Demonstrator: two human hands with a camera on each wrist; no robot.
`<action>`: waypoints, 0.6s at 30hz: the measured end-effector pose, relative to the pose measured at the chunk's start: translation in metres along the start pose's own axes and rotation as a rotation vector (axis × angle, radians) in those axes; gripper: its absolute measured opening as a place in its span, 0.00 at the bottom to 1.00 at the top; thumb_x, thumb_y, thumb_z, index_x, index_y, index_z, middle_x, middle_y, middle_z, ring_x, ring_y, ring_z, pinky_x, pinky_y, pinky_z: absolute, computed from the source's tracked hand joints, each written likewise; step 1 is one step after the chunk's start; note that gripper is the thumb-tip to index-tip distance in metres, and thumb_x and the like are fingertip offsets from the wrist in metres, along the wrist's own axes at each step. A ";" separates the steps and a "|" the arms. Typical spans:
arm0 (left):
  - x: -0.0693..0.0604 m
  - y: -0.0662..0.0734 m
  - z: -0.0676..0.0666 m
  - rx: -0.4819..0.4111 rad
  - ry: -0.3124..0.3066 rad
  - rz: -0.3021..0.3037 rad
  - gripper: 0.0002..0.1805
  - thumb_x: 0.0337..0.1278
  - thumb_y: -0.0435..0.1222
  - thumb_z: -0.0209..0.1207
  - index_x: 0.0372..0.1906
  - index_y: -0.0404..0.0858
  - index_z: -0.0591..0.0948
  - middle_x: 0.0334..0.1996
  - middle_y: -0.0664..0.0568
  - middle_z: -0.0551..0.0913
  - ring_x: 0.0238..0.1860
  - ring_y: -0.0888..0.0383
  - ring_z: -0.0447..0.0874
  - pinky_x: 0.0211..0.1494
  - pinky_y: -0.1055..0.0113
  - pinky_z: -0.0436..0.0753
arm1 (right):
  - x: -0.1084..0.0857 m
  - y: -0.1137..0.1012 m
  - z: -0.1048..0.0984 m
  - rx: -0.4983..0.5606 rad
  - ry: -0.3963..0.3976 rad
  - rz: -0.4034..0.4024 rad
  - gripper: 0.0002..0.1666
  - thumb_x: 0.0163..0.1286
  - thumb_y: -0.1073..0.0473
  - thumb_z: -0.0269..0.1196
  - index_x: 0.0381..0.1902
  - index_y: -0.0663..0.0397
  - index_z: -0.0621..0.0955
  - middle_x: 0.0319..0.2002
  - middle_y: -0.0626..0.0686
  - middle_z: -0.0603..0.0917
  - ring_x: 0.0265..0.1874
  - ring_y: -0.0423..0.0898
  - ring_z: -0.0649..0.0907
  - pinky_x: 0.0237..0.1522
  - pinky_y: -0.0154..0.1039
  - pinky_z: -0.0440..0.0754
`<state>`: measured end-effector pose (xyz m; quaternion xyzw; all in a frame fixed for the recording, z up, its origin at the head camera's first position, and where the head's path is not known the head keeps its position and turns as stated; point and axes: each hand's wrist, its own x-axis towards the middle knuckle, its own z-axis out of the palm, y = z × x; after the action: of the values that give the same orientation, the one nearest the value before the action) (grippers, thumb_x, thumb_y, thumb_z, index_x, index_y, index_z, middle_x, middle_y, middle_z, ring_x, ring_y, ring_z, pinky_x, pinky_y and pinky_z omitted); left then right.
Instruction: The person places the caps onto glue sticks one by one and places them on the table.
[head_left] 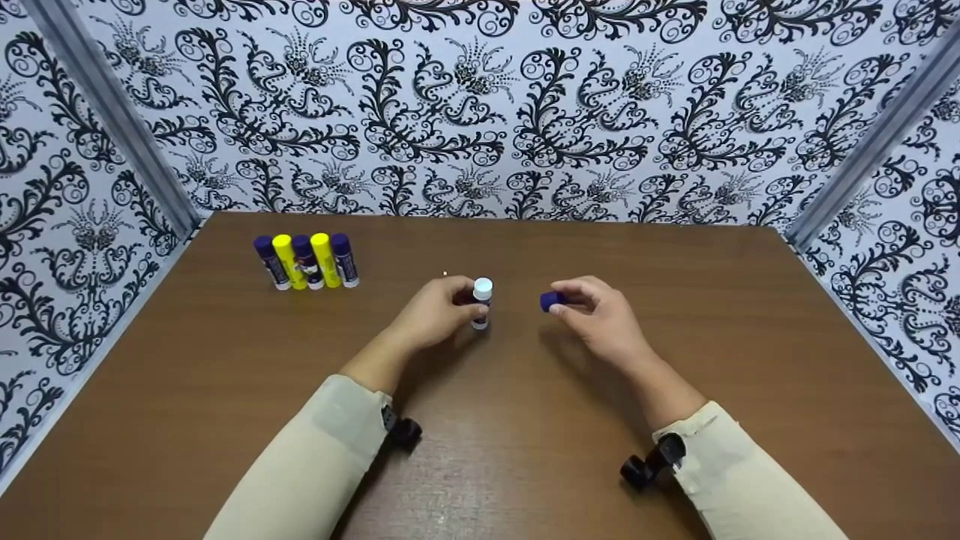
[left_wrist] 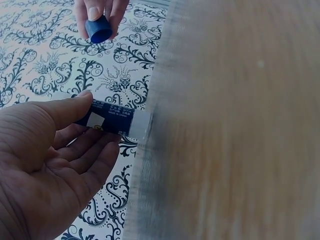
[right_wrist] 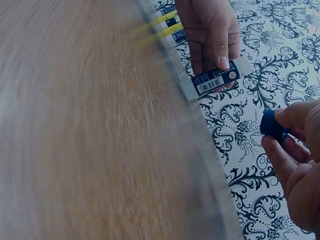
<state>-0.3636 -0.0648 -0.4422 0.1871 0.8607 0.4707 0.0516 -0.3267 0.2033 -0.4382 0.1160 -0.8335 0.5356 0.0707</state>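
Between thumb and fingers, my left hand (head_left: 439, 311) grips an uncapped glue stick (head_left: 482, 291), which stands upright at the middle of the table. The white top of the stick is bare, and its dark blue label shows in the left wrist view (left_wrist: 110, 116). To the right, my right hand (head_left: 604, 319) pinches a dark blue cap (head_left: 550, 301) above the tabletop. A gap separates the cap from the stick. In the right wrist view the cap (right_wrist: 272, 125) is held between the thumb and fingertips.
At the back left of the brown table (head_left: 495, 450) several capped glue sticks (head_left: 307, 262) stand in a row, with purple and yellow caps alternating. Patterned black-and-white panels (head_left: 480, 112) rise behind the table and along both sides.
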 end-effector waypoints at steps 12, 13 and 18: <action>-0.002 0.007 -0.001 0.006 0.030 0.016 0.13 0.66 0.38 0.68 0.52 0.40 0.85 0.47 0.51 0.87 0.48 0.54 0.82 0.61 0.57 0.81 | 0.000 -0.004 -0.004 0.005 0.003 -0.001 0.20 0.69 0.69 0.68 0.58 0.67 0.84 0.55 0.64 0.84 0.56 0.57 0.85 0.53 0.26 0.84; -0.002 0.007 -0.001 -0.003 0.032 0.019 0.13 0.67 0.38 0.68 0.53 0.40 0.85 0.47 0.51 0.87 0.48 0.54 0.82 0.62 0.57 0.81 | 0.000 -0.005 -0.004 0.006 0.005 -0.005 0.20 0.69 0.69 0.68 0.58 0.67 0.84 0.55 0.64 0.84 0.56 0.57 0.85 0.52 0.25 0.84; -0.004 0.009 -0.001 -0.052 0.045 0.031 0.14 0.67 0.38 0.68 0.54 0.39 0.85 0.47 0.50 0.88 0.48 0.54 0.84 0.60 0.57 0.83 | -0.002 -0.009 -0.006 0.026 0.014 -0.032 0.20 0.67 0.71 0.69 0.57 0.68 0.84 0.54 0.64 0.84 0.55 0.57 0.85 0.51 0.24 0.84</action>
<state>-0.3576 -0.0625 -0.4342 0.1884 0.8461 0.4978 0.0297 -0.3228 0.2050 -0.4286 0.1266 -0.8240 0.5459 0.0834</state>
